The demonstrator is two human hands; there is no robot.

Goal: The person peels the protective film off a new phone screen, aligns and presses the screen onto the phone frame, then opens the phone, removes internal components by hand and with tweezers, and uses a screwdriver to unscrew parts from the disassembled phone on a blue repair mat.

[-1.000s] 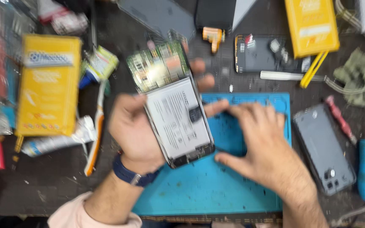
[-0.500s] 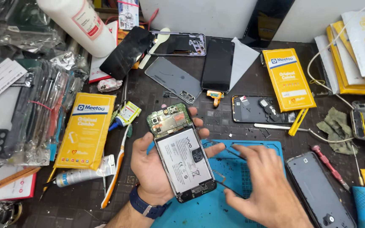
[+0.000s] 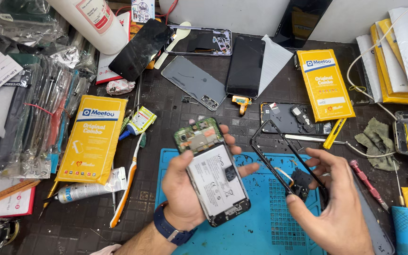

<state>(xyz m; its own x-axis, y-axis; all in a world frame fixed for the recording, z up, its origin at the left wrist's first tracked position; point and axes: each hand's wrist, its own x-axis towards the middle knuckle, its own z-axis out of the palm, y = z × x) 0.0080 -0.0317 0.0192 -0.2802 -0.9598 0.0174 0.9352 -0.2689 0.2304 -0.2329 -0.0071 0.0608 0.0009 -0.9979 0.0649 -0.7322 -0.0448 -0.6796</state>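
My left hand [image 3: 185, 189] grips an opened phone [image 3: 212, 171] with its back off, showing a green circuit board at the top and a white battery below. It is held tilted above a blue work mat [image 3: 260, 236]. My right hand [image 3: 338, 208] pinches a thin black phone frame [image 3: 284, 156] lifted off the mat to the right of the phone, one end pointing up and away. A blue watch sits on my left wrist.
Two yellow boxes [image 3: 93, 137] [image 3: 324, 82] lie left and upper right. A toothbrush [image 3: 127, 184], a glue tube [image 3: 88, 189], loose phone backs [image 3: 192, 85], black screens [image 3: 245, 66], a white bottle [image 3: 90, 21], a red screwdriver [image 3: 367, 182] and bagged parts [image 3: 34, 108] crowd the dark bench.
The view steadied and pulled back. My right hand left the mat and lifted the black frame away from the phone; my left hand keeps the phone, now slightly lower.
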